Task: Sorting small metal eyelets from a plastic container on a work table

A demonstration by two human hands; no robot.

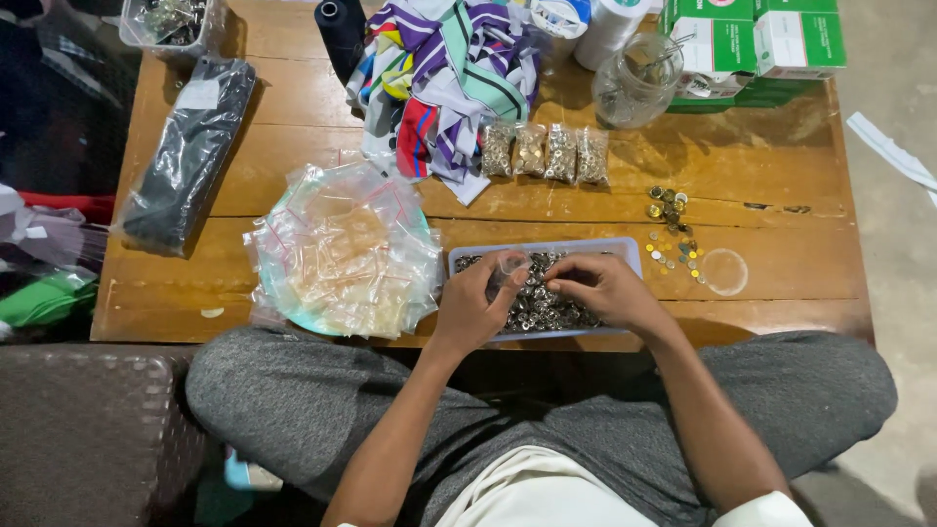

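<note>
The person sits cross-legged at a low wooden table (293, 137), both hands over a shallow pale-blue tray (625, 251) at the near edge that is filled with small silver metal pieces (537, 304). The left hand (471, 304) is clenched around a small clear plastic bag (509, 263), pinching it between thumb and fingers just above the tray's left part. The right hand (605, 288) lies with its fingers curled down into the metal pieces, touching them; whether it has any pinched between the fingertips cannot be told from this angle. Just left of the tray lies a round heap of empty clear zip bags (342, 254) resting on what looks like a light-green plate. Beyond the tray, 4 filled small bags (547, 153) lie side by side in a row, each holding metal pieces. To the right of the tray, loose gold and silver pieces (672, 229) are scattered on the wood, with a clear round lid (725, 271) near them. Farther back lie a pile of striped cloth (449, 68), a glass jar (636, 83), green and white boxes (771, 44), and at the left a long black wrapped bundle (190, 151).
</note>
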